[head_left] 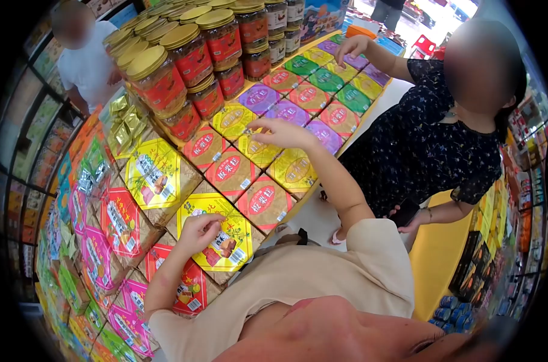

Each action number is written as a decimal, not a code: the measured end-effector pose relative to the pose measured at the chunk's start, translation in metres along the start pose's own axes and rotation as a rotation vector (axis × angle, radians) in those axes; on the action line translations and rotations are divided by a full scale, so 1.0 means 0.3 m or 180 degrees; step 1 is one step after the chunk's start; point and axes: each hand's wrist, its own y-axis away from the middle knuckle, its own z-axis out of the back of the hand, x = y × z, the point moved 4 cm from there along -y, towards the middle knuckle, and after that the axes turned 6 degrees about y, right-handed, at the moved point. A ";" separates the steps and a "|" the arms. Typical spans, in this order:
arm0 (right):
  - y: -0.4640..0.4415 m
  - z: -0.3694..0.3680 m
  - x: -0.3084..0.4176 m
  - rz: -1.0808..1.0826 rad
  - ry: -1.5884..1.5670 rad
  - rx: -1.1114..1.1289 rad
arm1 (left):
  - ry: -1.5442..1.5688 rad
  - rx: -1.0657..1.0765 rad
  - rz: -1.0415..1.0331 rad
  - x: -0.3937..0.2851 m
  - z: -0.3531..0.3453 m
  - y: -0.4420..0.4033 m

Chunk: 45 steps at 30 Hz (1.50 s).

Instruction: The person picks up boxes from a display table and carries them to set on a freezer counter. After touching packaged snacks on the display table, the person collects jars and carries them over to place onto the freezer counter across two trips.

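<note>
Left hand (pixel 197 234): fingers curled, thumb close by; whether the tips meet, cannot tell. It is over the yellow-label box (pixel 230 246) at the display table's (pixel 313 44) near edge; contact unclear. Right hand (pixel 281 133): fingers bent, slightly apart, over yellow oval-label boxes (pixel 257 149), mid-table. Between the hands, red oval-label boxes (pixel 229 170) read 板栗糕. Gold-lidded jars (pixel 192 59), red labels too small to read, are stacked along the left edge. Beyond, by the right edge, another person (pixel 428 136) reaches over green-label boxes (pixel 325 79), dark phone (pixel 405 213) in the other hand.
</note>
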 end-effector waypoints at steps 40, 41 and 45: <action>-0.197 0.325 0.009 0.0953 0.0613 -0.1861 | 0.0954 -0.0004 0.0432 0.073 -0.103 -0.266; -0.235 0.359 -0.003 0.1012 0.0931 -0.1960 | 0.0935 0.0075 0.0411 0.053 -0.104 -0.272; -0.353 0.498 0.048 0.1663 0.2045 -0.2603 | 0.0550 0.0026 0.0197 -0.052 -0.076 -0.296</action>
